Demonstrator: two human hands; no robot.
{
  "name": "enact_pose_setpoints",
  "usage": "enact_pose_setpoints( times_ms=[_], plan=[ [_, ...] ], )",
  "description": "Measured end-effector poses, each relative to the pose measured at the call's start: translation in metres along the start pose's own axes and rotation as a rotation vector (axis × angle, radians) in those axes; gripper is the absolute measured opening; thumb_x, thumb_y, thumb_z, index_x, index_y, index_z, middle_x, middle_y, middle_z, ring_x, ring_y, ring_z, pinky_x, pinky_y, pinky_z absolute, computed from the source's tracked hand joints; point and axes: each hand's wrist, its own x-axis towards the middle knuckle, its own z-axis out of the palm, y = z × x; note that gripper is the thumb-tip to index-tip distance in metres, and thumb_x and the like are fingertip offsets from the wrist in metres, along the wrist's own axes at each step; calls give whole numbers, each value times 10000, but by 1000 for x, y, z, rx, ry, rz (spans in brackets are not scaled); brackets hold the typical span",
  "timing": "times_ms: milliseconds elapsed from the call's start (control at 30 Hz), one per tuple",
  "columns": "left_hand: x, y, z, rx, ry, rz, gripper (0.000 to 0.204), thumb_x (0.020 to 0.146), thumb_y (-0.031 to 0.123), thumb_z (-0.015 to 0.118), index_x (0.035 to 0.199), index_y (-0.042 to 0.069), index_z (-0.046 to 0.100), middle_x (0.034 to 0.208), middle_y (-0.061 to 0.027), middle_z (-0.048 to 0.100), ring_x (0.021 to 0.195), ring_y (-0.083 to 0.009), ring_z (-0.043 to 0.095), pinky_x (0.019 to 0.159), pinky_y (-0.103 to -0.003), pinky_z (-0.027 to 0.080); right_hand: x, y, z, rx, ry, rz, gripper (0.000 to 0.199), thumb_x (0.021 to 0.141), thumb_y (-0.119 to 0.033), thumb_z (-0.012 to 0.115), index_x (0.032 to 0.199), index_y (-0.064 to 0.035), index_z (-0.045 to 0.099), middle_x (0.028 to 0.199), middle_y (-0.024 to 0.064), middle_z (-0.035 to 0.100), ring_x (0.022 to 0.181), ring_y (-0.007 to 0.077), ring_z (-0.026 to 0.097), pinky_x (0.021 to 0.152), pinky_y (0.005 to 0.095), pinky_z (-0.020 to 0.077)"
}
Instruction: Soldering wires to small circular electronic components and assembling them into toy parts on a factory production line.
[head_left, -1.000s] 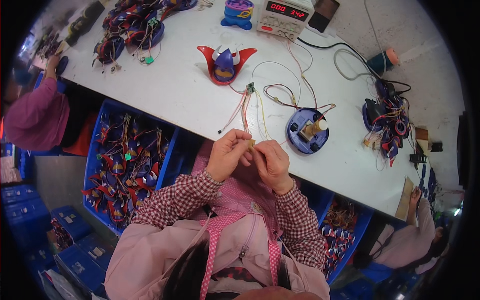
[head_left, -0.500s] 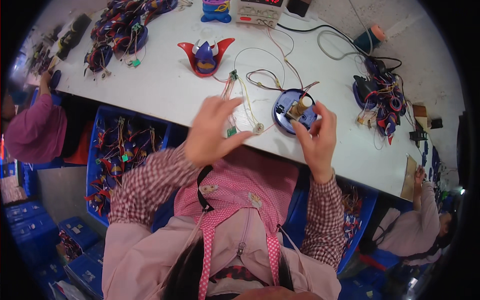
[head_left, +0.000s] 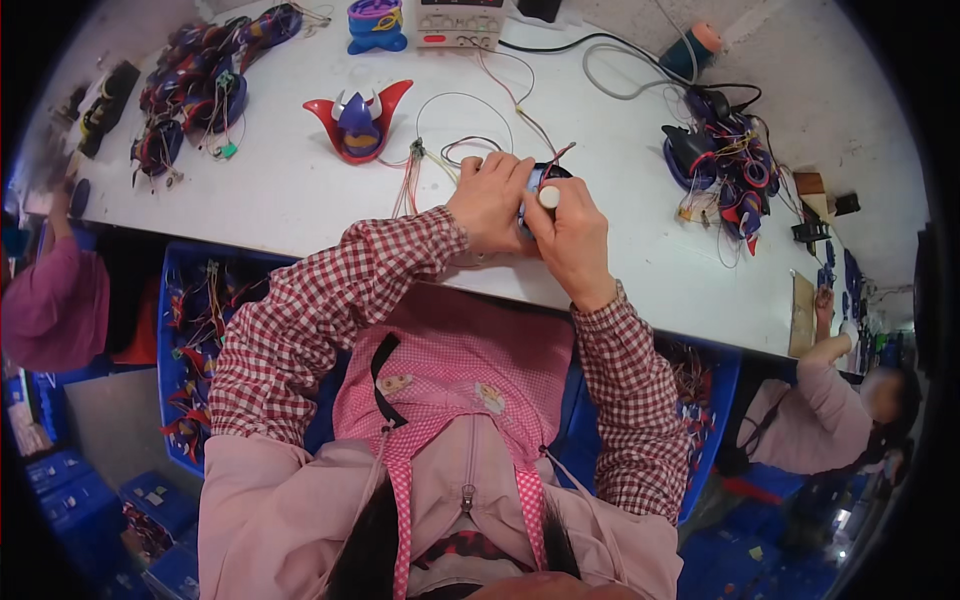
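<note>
A round blue-purple plastic housing lies on the table in front of me, mostly hidden beneath both hands. My left hand is closed over its left side, fingers pointing away from me. From the right, my right hand closes around a tan cylinder with a pale round end that stands up from the housing. What its fingertips touch lower down is hidden. Left of the hands, thin wires run from a small green circuit board. Beyond it sits a red-winged, purple horned toy head.
Wired toy parts are heaped at the far left and at the right. A power supply and a blue container stand at the back. Blue bins flank my lap. People sit at both sides.
My left hand has moved right from mid-air onto the housing. My right hand has closed around the cylinder. The view has shifted, so the table items appear further left.
</note>
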Motion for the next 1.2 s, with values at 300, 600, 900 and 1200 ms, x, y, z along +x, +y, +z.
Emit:
enact_pose_setpoints(
  times_ms=[300,600,900,1200],
  plan=[
    [-5,2,-7,2,19,-27,972,554,519,748,1260,-36,379,1136,-185,468,1122,-330,414,970,-458,242,2,28,-49,97,63,122,150,869,-130,618,908,6,570,755,54,600,644,99,589,559,249,472],
    [-86,-26,-67,-107,530,-79,596,707,197,756,1160,-28,440,1094,-175,484,1015,-276,482,869,-362,409,-7,100,-61,27,11,206,224,855,-151,648,984,11,562,810,58,605,666,93,580,558,209,445],
    [-70,-93,-91,-576,741,-585,519,637,217,818,992,-40,539,981,-120,562,896,-178,550,784,-327,472,15,5,-38,140,-144,-61,306,853,-96,608,1142,-20,540,1017,88,527,852,144,551,699,263,456],
    [-44,-131,-72,-512,729,-670,478,622,194,819,948,-19,542,919,-117,611,813,-169,597,693,-289,503,72,-25,106,-280,-461,-483,188,744,-118,527,895,-45,613,967,127,574,917,283,534,764,386,462]
  ],
)
